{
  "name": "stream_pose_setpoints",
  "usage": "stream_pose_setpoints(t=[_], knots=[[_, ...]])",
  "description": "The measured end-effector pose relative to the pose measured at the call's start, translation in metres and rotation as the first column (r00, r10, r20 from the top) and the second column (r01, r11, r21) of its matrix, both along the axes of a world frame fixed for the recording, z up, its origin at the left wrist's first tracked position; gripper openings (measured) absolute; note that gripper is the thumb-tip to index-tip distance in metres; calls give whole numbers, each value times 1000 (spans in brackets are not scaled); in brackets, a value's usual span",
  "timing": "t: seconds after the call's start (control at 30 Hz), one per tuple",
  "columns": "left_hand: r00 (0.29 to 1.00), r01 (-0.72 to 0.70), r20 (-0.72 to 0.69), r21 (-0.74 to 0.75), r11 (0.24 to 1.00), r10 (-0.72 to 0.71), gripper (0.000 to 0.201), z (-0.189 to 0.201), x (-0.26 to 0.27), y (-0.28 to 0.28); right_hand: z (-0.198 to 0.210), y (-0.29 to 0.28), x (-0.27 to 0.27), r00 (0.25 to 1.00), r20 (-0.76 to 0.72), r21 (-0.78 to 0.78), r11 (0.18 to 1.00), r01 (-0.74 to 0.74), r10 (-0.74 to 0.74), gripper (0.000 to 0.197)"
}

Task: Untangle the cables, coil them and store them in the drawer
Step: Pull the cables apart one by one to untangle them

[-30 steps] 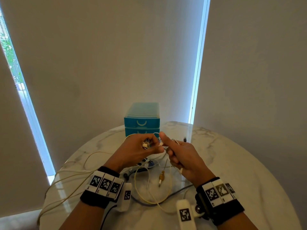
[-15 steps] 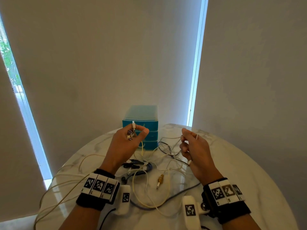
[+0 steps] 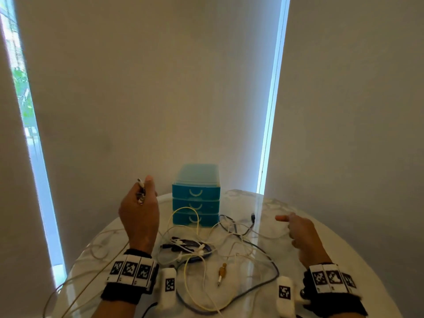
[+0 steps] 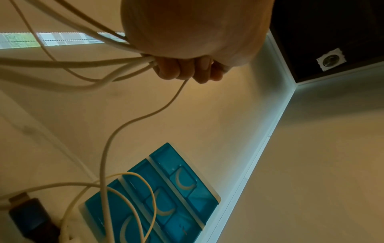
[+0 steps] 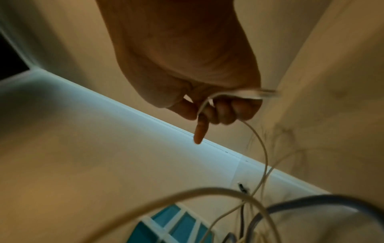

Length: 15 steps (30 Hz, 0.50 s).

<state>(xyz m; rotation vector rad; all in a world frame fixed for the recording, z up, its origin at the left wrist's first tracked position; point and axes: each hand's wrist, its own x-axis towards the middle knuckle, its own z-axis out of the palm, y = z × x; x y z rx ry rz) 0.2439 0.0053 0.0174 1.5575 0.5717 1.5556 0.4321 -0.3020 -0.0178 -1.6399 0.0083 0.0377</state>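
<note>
A tangle of white, yellowish and dark cables [image 3: 202, 246] lies on the round marble table [image 3: 298, 253] in front of a blue three-drawer box [image 3: 196, 205], all drawers closed. My left hand [image 3: 140, 212] is raised left of the box and grips a bundle of white cables [image 4: 116, 65] with plugs [image 3: 140, 187] sticking up from its fist. My right hand [image 3: 298, 230] is out to the right above the table, index finger extended, other fingers curled round a thin white cable [image 5: 234, 94]. A gold-tipped plug [image 3: 221, 271] lies near the front.
A dark plug [image 3: 253, 217] lies on the table right of the box. Long pale cables trail off the table's left edge [image 3: 75, 276]. Walls and roller blinds stand close behind the table, with bright window strips [image 3: 270, 111] at the left and centre.
Both hands have drawn apart, left hand up and to the left, right hand out to the right and lower. The cables between them are stretched out wider over the table.
</note>
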Motion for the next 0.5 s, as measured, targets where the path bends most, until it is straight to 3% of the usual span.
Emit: stream_pose_setpoints(t=[0.13, 0.2, 0.23, 0.3, 0.37, 0.43, 0.47, 0.5], knots=[[999, 12, 44, 58, 998, -15, 51, 2, -1, -7, -2, -4, 11, 966, 117, -165, 955, 248, -230, 29], [996, 35, 83, 76, 996, -42, 52, 3, -2, -10, 2, -5, 22, 915, 99, -63, 916, 397, -390, 33], [993, 51, 103, 85, 995, -59, 52, 2, -3, -10, 25, 2, -1, 905, 73, -23, 906, 422, -420, 34], [985, 80, 145, 115, 990, -96, 52, 2, -3, -12, 72, 31, -36, 951, 95, 205, 941, 270, -294, 25], [976, 98, 179, 142, 985, -123, 51, 3, -5, -14, 129, 63, -77, 964, 265, 335, 937, -102, 10, 37], [972, 96, 198, 161, 982, -127, 50, 2, -6, -16, 166, 108, -85, 848, 360, 211, 851, -481, 390, 16], [971, 93, 203, 164, 982, -126, 49, 1, -7, -16, 179, 126, -94, 736, 331, 64, 764, -642, 590, 19], [971, 86, 206, 165, 983, -120, 49, 0, -8, -16, 183, 135, -91, 655, 294, -45, 694, -718, 696, 34]])
